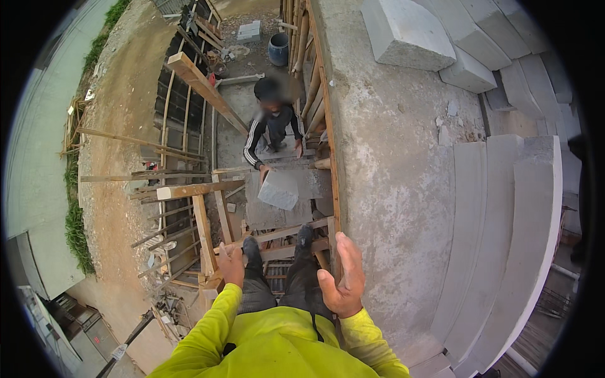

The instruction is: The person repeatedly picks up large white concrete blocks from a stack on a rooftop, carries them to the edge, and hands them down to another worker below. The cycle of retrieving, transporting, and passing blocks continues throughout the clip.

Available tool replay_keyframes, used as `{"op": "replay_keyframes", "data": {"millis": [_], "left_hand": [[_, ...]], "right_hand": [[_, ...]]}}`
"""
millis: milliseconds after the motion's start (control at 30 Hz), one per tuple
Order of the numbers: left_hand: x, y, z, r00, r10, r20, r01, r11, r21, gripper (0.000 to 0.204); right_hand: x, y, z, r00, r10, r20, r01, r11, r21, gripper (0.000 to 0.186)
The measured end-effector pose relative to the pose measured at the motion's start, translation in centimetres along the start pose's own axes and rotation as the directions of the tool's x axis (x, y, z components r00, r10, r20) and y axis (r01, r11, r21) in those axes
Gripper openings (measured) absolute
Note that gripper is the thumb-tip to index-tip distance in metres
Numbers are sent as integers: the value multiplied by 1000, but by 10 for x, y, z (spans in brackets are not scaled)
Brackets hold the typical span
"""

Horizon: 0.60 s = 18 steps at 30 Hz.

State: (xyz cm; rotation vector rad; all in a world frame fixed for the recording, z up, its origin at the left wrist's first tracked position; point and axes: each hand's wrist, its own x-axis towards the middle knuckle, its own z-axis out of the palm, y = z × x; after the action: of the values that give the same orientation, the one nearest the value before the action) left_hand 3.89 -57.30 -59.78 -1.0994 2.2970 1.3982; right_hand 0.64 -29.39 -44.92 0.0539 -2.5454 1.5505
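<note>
The person's left hand (231, 264) is raised at the near left, its thumb and fingers apart, beside a wooden post (203, 233); whether it touches the wood I cannot tell. The right hand (343, 277) is spread, its palm turned inward to the left and its fingers pointing far, just beside the edge of a wide concrete slab (384, 189). Both hands are well apart from the pale grey block (278, 190), which is farther off and lower down, between them in the left-right direction. The block sits at a slant: its near edge runs left to right, the right end a little nearer, and a broad face points up. Its long axis I cannot tell, as it is seen foreshortened. A crouching co-worker (276, 126) faces this way, with one hand (264, 174) against the block's far left edge and the other (299, 148) off it, to the far right. On the right, long pale blocks (504, 252) stand side by side, their long axes running near to far
</note>
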Motion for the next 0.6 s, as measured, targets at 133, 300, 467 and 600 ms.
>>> {"op": "replay_keyframes", "data": {"millis": [133,300,467,600], "left_hand": [[12,-110,-47,949,-305,78,313,942,-119,70],[95,-133,-2,976,-215,-16,211,966,-147,64],[221,-120,50,852,-473,223,520,811,-267,88],[280,-127,95,783,-366,503,491,860,-138,103]], "right_hand": [[-35,48,116,844,529,88,-518,763,387,84],[-43,213,194,-68,990,121,-820,-125,559,128],[-73,320,262,-133,903,409,-702,-377,604,107],[-102,345,295,304,808,504,-480,-327,814,63]]}}
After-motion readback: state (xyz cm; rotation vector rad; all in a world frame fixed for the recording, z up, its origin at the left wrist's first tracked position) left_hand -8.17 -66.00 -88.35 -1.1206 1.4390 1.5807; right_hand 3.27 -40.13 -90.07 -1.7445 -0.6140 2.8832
